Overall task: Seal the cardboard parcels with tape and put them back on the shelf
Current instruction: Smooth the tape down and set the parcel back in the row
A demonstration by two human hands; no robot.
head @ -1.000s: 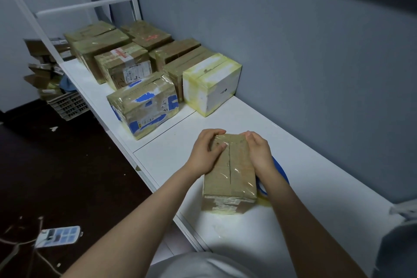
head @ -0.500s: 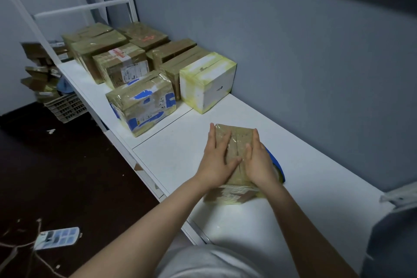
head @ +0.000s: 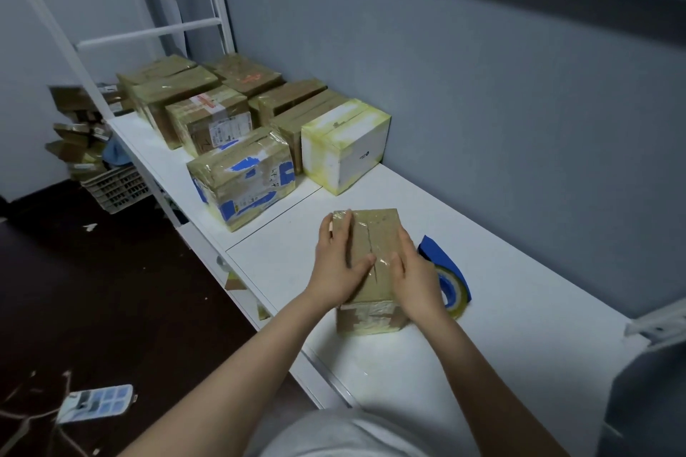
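Head cam: small parcel sits on the white shelf right in front of the person, long axis pointing away from them twd the row of stacked boxes, seam running lengthwise under clear tape. Left hand lies flat w/ straight fingers along its left edge, thumb across the top. Right hand presses flat on the right edge, gripping nothing. Blue tape roll is just beside the parcel's right side. Shipping label on a brown box further back is too small to read, same w/ the scribbles on the blue-taped box.
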